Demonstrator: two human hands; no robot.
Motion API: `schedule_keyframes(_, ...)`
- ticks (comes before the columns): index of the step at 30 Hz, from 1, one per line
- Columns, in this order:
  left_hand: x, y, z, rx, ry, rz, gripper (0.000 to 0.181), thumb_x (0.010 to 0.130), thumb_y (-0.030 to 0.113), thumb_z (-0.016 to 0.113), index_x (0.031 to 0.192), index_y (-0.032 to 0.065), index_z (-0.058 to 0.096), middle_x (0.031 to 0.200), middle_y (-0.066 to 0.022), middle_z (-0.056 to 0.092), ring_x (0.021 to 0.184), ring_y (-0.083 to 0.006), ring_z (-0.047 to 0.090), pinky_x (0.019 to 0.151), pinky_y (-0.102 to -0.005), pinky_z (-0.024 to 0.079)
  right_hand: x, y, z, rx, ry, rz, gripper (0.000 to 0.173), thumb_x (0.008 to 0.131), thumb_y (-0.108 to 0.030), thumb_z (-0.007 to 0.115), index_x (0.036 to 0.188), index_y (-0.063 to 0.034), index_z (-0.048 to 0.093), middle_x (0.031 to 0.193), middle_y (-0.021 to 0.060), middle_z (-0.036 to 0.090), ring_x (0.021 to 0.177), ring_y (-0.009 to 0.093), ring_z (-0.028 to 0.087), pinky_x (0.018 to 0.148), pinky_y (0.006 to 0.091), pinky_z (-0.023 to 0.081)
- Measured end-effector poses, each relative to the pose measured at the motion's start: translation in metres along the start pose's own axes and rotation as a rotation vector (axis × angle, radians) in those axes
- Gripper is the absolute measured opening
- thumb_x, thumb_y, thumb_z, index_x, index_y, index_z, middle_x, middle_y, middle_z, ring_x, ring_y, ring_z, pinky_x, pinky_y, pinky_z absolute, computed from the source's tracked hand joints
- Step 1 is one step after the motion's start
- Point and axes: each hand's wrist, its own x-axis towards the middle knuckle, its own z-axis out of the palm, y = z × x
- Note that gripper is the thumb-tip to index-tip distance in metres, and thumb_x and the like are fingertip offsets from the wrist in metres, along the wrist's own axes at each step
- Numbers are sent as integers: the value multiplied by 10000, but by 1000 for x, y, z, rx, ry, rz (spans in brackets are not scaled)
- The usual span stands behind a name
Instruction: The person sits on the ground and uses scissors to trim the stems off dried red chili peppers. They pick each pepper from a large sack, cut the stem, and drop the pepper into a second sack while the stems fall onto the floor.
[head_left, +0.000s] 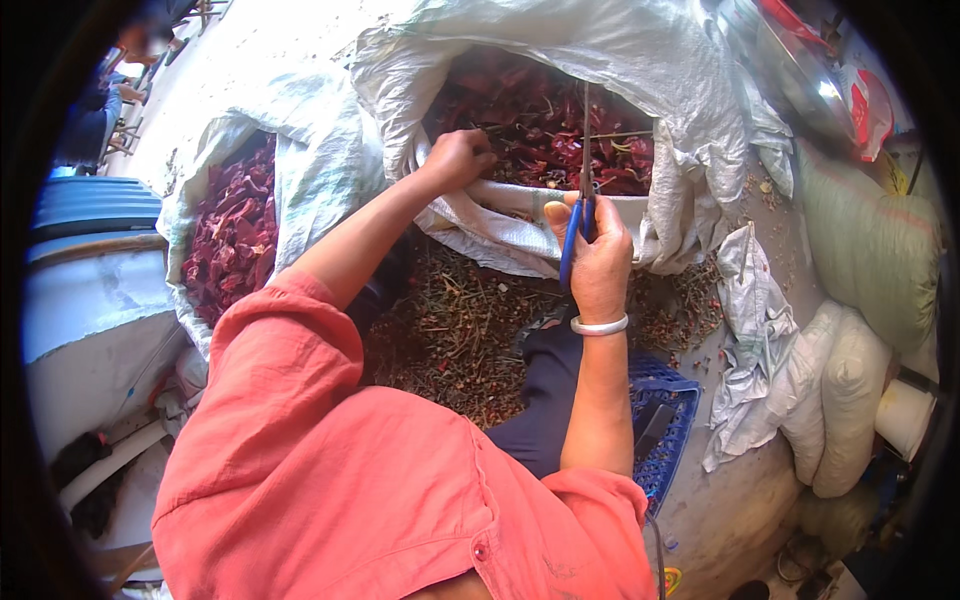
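Observation:
Dried red chili peppers (525, 97) fill the white woven sack (420, 82) before me. Over the sack's left part is my left hand (459, 159), its fingers curled; whether something small is pinched in them cannot be made out. My right hand (604, 255) grips the blue handles of a pair of long-bladed scissors (586, 150) at the sack's near rim, blades pointing away over the peppers. The blades look closed. A second white sack (315, 165) at the left holds cut red chili pieces (232, 232).
Stems and debris (465, 322) cover the floor below the sack. A blue plastic crate (679, 420) is beside my right forearm. Stuffed sacks (870, 240), a white bucket (904, 420) and a metal basin (802, 82) stand at the right. Other people (105, 112) sit at the far upper left.

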Motion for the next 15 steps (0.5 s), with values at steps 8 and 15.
schedule_keyframes(8,-33,50,-63,-483,-78,-59,381,913,6,611,1246,21,426,937,-86,660,757,-132,660,576,-269,513,3,5,-1,-249,-22,-31,434,784,-346,836,860,-6,578,624,50,531,522,205,525,524,337,440)
schedule_keyframes(15,-32,43,-66,-777,-177,63,271,946,31,621,1208,7,559,1079,-72,687,878,-98,663,748,-255,533,4,10,7,-470,-119,-27,446,753,-315,858,912,3,588,676,56,516,579,183,487,552,330,431)
